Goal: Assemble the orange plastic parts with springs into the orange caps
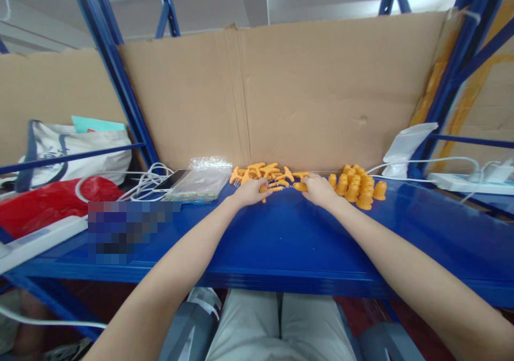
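Observation:
My left hand [251,192] is closed on an orange T-handled piece [274,189] whose ridged shaft points right. My right hand [319,189] has its fingers closed around the end of a short orange piece [300,187], perhaps a cap; the fingers partly cover it. Behind and between the hands lies a pile of orange T-handled pieces [257,169], with small metal-looking parts among them. Just right of my right hand, several orange ribbed caps [353,183] stand grouped on the blue table [277,243].
Left of the pile lies a stack of clear plastic bags [201,181], beside a phone [172,180] and coiled white cables [150,181]. A red bag [96,189] and a white power strip [48,238] sit farther left. A cardboard panel [281,93] closes off the back.

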Available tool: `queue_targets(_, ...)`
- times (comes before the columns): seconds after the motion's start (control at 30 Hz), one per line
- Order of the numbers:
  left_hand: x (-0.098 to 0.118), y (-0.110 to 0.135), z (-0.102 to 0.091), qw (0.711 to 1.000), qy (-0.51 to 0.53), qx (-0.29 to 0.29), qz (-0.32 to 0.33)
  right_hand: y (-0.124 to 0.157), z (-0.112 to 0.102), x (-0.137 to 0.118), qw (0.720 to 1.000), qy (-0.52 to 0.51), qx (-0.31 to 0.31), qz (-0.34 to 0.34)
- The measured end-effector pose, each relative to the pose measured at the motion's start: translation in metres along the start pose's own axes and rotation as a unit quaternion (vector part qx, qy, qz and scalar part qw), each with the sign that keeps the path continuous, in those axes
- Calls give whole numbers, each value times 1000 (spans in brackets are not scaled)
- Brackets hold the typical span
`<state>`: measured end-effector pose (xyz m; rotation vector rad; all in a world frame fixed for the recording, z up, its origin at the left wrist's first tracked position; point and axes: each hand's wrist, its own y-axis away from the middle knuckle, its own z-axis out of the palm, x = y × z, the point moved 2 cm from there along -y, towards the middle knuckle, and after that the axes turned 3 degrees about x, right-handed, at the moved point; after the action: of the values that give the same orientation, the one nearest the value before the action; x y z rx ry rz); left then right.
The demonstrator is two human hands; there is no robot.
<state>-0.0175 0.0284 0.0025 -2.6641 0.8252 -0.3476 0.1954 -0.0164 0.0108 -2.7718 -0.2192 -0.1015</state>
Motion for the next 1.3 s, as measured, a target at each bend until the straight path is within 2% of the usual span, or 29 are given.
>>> queue_targets(0.13,6,1,-1,1000,-20,11,-8,2,0,-7,998,-6,30,-47)
queue_targets(0.3,12,1,-1,998,-26,63,10,0,3,-7,992,-77,50,-91)
queue_targets(0.5,8,-1,5,996,12,90,-2,-9,20,3,975,-163,90,-119)
queue_targets(0.63,7,-2,8,995,24,96,-6,-18,32,11,959,-206,120,-154)
queue_targets(0.77,6,-3,8,996,16,90,-15,-24,36,21,928,-292,145,-181)
queue_targets(0.9,3,-3,8,996,11,84,-16,-28,40,28,893,-418,97,-133)
queue_targets(1.03,2,-3,7,996,8,92,-1,-27,42,30,832,-553,16,-39)
queue_targets(1.13,4,-2,6,995,10,100,17,-24,38,26,795,-606,-23,30)
queue_targets(1.3,7,-2,7,995,9,99,29,-19,29,19,799,-591,-48,99)
